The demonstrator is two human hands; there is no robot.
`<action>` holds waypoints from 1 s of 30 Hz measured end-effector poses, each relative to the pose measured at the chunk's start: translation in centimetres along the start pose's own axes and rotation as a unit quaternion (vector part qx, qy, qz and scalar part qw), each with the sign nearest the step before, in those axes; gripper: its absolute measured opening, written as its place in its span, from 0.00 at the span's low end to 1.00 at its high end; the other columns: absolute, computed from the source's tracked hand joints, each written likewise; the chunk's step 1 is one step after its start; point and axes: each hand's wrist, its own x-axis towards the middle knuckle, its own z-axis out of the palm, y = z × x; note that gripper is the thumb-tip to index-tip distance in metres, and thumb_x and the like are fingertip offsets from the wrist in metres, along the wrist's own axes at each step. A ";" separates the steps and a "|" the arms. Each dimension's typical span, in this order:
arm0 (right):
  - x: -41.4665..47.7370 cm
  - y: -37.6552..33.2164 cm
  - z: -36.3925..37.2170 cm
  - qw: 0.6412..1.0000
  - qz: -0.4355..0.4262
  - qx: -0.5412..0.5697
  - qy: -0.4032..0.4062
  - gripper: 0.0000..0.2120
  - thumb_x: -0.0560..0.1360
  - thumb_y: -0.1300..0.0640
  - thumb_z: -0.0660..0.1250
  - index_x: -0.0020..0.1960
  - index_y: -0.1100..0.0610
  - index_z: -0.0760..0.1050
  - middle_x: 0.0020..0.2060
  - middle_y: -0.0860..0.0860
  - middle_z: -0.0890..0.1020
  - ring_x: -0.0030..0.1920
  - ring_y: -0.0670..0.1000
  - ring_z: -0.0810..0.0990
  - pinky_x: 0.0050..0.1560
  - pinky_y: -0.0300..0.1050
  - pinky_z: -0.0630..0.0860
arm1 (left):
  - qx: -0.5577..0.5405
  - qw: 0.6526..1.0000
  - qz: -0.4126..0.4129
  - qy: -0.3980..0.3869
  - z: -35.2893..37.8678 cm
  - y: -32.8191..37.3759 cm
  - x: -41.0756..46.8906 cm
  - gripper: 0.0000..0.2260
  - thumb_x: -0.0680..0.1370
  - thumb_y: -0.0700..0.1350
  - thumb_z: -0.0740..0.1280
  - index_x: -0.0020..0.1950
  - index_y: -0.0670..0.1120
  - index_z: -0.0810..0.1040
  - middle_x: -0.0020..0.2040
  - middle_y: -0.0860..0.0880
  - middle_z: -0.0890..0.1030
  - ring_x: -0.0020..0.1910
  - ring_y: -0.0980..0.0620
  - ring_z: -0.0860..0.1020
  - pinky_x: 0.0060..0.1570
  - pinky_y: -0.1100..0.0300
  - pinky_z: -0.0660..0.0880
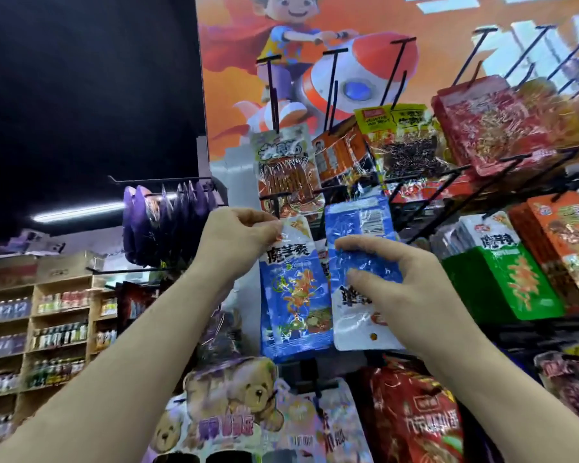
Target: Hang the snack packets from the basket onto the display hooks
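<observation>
Snack packets of glossy crinkled blue film: left hand (239, 233) pinches one's (293, 289) white top, right hand (398, 279) grips another (361, 228) upside-down.

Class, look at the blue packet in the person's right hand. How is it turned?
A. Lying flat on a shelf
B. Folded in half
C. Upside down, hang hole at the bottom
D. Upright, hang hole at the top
C: the right hand holds the blue packet with its white end and small hang hole lowest and the barcode end uppermost.

Upright blue packet (295, 292) at hook (276, 203); second (365, 279) inverted
</observation>
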 end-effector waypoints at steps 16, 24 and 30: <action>2.4 0.0 2.9 0.982 -0.013 -0.164 -0.092 0.26 0.70 0.53 0.76 0.66 0.45 0.76 0.60 0.43 0.78 0.58 0.41 0.76 0.60 0.34 0.73 | -0.081 0.996 -0.016 0.016 0.5 -2.3 -0.8 0.08 0.74 0.43 0.72 0.49 0.54 0.78 0.44 0.47 0.79 0.39 0.51 0.79 0.43 0.55 0.78; 3.0 0.5 2.9 0.938 -0.139 -0.318 -0.022 0.19 0.75 0.60 0.68 0.65 0.49 0.77 0.58 0.49 0.78 0.53 0.51 0.78 0.51 0.43 0.78 | 0.199 0.967 0.154 -0.041 1.3 -4.7 -5.1 0.26 0.78 0.54 0.65 0.74 0.56 0.63 0.78 0.55 0.51 0.76 0.59 0.48 0.72 0.63 0.48; 5.6 -0.2 2.2 0.771 -0.368 -0.519 0.013 0.21 0.64 0.72 0.70 0.54 0.56 0.82 0.51 0.58 0.79 0.32 0.60 0.78 0.29 0.49 0.76 | 0.308 0.928 0.210 -0.018 1.2 -5.8 -5.3 0.35 0.74 0.68 0.45 0.78 0.54 0.56 0.78 0.58 0.40 0.75 0.60 0.34 0.71 0.63 0.38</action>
